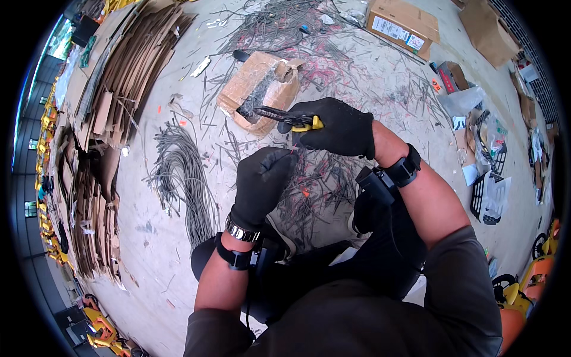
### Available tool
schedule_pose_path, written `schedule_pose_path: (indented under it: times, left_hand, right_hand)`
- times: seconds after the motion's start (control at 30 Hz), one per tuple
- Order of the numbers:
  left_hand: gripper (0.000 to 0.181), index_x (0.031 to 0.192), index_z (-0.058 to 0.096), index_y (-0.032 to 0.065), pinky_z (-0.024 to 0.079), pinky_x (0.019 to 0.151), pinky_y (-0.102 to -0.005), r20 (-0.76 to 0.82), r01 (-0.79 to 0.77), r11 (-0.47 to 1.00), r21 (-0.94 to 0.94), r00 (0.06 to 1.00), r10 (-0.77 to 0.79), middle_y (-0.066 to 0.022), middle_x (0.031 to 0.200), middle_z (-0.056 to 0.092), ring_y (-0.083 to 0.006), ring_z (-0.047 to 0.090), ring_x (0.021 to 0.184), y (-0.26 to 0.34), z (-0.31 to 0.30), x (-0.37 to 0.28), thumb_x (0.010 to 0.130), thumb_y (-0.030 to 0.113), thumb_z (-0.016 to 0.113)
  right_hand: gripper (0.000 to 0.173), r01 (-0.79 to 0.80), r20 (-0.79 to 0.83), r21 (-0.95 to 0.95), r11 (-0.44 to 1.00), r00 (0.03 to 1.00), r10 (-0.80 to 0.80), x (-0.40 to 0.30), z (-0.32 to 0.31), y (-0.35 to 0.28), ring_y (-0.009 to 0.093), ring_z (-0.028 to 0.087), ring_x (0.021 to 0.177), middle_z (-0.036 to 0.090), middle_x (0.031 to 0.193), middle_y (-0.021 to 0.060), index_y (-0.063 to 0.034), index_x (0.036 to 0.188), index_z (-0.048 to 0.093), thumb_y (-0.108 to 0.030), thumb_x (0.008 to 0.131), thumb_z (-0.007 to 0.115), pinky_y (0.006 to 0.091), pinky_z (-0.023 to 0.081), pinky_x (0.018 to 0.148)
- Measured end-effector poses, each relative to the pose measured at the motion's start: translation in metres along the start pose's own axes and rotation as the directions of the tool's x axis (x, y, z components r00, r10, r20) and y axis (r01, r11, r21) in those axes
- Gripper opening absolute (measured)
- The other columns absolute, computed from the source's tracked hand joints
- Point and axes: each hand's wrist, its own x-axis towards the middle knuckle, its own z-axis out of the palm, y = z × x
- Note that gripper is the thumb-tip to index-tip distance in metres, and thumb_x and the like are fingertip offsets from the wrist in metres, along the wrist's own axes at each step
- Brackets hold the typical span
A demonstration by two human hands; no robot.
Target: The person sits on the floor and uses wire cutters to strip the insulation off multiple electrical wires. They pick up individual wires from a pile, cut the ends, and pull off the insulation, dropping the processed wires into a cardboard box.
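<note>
My right hand (337, 127), in a black glove, is closed around wire strippers (290, 118) with yellow-edged handles, their jaws pointing left over an opened cardboard box (243, 85). Just below and to the left, my gloved left hand (265, 178) is curled with its fingertips together. A thin reddish strand shows at those fingertips; what else the left hand may hold is hidden. Under the hands, cut grey cable sheaths and pinkish bits (312, 187) litter the concrete floor. A looped bundle of grey cables (187, 178) lies left of my left hand.
Flattened cardboard (129, 67) is stacked at the left. A large heap of grey cable pieces (276, 22) lies at the far side. A closed carton (401, 26) stands at the upper right. Black plastic grilles (484, 198) and clear wrapping lie at the right.
</note>
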Motion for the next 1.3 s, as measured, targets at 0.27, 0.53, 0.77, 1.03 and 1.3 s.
schedule_pose_path:
  times: [0.27, 0.53, 0.77, 1.03, 1.3]
  left_hand:
    - [0.016, 0.092, 0.073, 0.0003, 0.031, 0.044, -0.0211, 0.026, 0.076, 0.989, -0.123, 0.997, -0.073, 0.0024, 0.059, 0.055, -0.0033, 0.043, 0.046, -0.006, 0.001, -0.001, 0.093, 0.015, 0.066]
    - [0.024, 0.094, 0.07, -0.0024, 0.029, 0.039, -0.0201, -0.103, 0.291, 0.88, -0.375, 0.93, -0.352, 0.0019, 0.057, 0.051, -0.005, 0.039, 0.04, 0.001, -0.009, 0.007, 0.095, 0.021, 0.062]
    - [0.021, 0.09, 0.07, -0.0013, 0.029, 0.039, -0.0221, -0.203, 0.26, 0.804, -0.535, 0.884, -0.421, -0.0003, 0.057, 0.055, -0.0058, 0.041, 0.041, 0.004, -0.011, 0.01, 0.094, 0.019, 0.067]
    - [0.024, 0.098, 0.068, -0.0018, 0.03, 0.038, -0.0198, -0.181, 0.239, 0.855, -0.461, 0.918, -0.354, -0.0026, 0.062, 0.059, -0.0059, 0.043, 0.04, 0.0, -0.006, 0.006, 0.096, 0.022, 0.064]
    - [0.023, 0.098, 0.069, -0.0008, 0.031, 0.039, -0.0198, -0.039, 0.289, 0.849, -0.443, 0.939, -0.341, -0.0049, 0.065, 0.063, -0.0069, 0.046, 0.041, 0.001, 0.003, 0.003, 0.095, 0.021, 0.064]
  right_hand:
    - [0.033, -0.041, -0.087, -0.08, 0.996, 0.996, 0.034, 0.0, -0.011, 0.006, 0.031, 0.067, 0.094, 0.069, 0.103, 0.0174, -0.0045, 0.117, 0.067, -0.019, 0.087, 0.066, 0.0392, 0.052, 0.086]
    - [0.043, -0.171, -0.237, -0.139, 0.975, 0.962, 0.135, -0.009, -0.017, 0.011, 0.017, 0.066, 0.092, 0.071, 0.106, 0.0117, -0.0042, 0.137, 0.055, -0.019, 0.096, 0.06, 0.033, 0.052, 0.084]
    - [0.048, -0.361, 0.083, -0.304, 0.881, 0.912, 0.402, -0.013, -0.013, 0.017, 0.031, 0.066, 0.095, 0.068, 0.105, 0.018, -0.0086, 0.137, 0.055, -0.028, 0.093, 0.061, 0.0403, 0.051, 0.087]
    - [0.041, -0.259, 0.228, -0.216, 0.942, 0.924, 0.306, -0.002, 0.016, 0.02, 0.037, 0.065, 0.103, 0.068, 0.109, 0.0227, -0.0045, 0.124, 0.062, -0.03, 0.092, 0.058, 0.0435, 0.051, 0.09]
    - [0.041, -0.233, 0.282, -0.16, 0.959, 0.92, 0.271, 0.001, 0.018, 0.009, 0.038, 0.065, 0.103, 0.069, 0.108, 0.0228, -0.0047, 0.125, 0.061, -0.029, 0.093, 0.057, 0.0437, 0.05, 0.091]
